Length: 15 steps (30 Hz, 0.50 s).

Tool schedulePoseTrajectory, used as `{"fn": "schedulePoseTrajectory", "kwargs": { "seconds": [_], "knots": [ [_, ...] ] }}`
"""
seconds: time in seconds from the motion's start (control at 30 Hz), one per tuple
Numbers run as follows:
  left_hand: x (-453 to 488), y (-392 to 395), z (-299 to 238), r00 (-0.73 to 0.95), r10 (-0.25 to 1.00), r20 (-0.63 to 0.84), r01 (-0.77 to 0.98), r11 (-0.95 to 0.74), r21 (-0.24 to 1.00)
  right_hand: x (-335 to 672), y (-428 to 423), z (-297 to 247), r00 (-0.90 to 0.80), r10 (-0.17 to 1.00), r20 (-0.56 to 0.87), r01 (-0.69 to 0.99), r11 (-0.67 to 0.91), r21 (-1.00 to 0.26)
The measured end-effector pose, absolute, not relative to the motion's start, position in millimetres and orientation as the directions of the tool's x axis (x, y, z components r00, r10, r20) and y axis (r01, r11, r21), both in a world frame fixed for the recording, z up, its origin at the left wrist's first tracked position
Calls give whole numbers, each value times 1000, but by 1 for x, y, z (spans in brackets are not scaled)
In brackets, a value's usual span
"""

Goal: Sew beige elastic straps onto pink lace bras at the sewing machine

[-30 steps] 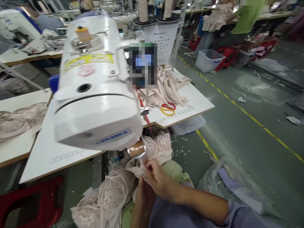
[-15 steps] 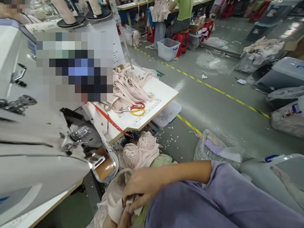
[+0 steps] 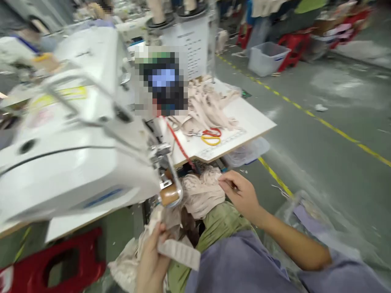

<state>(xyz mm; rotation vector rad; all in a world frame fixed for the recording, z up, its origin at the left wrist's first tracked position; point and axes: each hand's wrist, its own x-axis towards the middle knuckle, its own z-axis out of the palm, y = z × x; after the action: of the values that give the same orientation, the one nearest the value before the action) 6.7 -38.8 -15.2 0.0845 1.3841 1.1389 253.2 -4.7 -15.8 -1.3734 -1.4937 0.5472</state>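
Observation:
My left hand is low in the picture, its fingers closed on a whitish strip of labels with faint printed rows. Beige bra fabric hangs about that hand; whether the fingers also grip it I cannot tell. My right hand is raised over my lap with thumb and forefinger pinched together; a small pale bit may be at the tips, too blurred to name. Just left of those fingertips, a beige lace bra lies across my knees, beneath the sewing machine's rounded end.
The white sewing machine fills the left side. Scissors with red and yellow handles lie on the white table beside piled beige straps. A red stool stands lower left; a plastic bag lies at right.
My hands were together at the bra fabric in my lap. Now the right has moved up and right, apart from the left, and the label strip shows. The view has swung left.

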Motion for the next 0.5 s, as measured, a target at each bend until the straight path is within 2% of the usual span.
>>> {"fn": "schedulePoseTrajectory", "kwargs": {
  "seconds": [0.07,0.17,0.27,0.37,0.5],
  "knots": [
    [24,-38,-11,-103,607,-788,-686,531,498,241,-8,-18,-94,901,423,484,413,-771],
    [45,-37,-7,-86,686,-723,-684,487,544,213,-17,-22,-322,811,488,421,585,-694],
    [53,-41,-5,-134,737,-662,-656,434,617,190,-23,-21,-334,789,515,411,614,-674],
    [52,-45,-6,-146,754,-641,-626,431,650,179,-21,-20,-303,812,499,439,584,-683],
    [46,-51,-13,-150,832,-534,-531,387,754,175,-18,-23,-274,847,455,448,531,-719]
  ]
}}
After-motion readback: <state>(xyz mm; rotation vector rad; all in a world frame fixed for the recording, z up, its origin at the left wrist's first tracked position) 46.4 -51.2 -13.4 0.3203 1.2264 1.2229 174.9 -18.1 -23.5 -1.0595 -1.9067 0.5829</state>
